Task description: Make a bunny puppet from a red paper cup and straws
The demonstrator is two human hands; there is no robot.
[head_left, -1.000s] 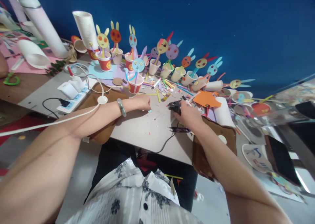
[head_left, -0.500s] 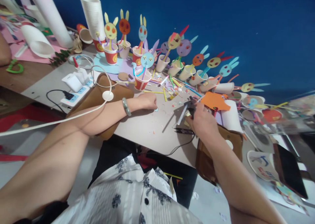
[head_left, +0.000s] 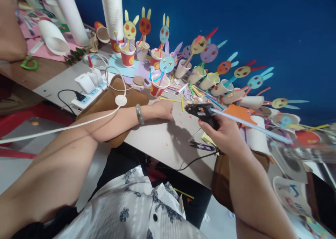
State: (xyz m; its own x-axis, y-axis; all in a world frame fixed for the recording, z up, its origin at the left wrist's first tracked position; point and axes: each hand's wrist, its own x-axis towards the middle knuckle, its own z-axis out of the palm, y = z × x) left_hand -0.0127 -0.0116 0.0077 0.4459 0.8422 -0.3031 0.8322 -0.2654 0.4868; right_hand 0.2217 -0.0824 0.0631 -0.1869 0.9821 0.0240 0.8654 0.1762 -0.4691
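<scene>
My right hand (head_left: 228, 132) is wrapped round a black hot glue gun (head_left: 201, 112), held above the table with its nozzle pointing left. A long translucent glue stick (head_left: 252, 125) juts from its back end. My left hand (head_left: 162, 110) rests on the table with curled fingers; what its fingertips pinch, if anything, is hidden. Beyond it stands a red-and-white paper cup (head_left: 159, 86) bearing a blue paper rabbit head (head_left: 167, 64). Below the glue gun lie thread snips (head_left: 204, 147) with dark handles, beside a black cord (head_left: 193, 160).
A row of paper-cup rabbit figures (head_left: 209, 53) lines the blue wall, near a tall stack of white cups (head_left: 112, 14). Paper scraps and straws (head_left: 190, 90) litter the middle. A power strip (head_left: 90, 95) and white cable lie left. Orange paper (head_left: 237, 114) lies right.
My right hand has lifted the glue gun off the table and turned it to point left. My left hand stays in place, its small pale blue piece no longer visible. The view has shifted slightly.
</scene>
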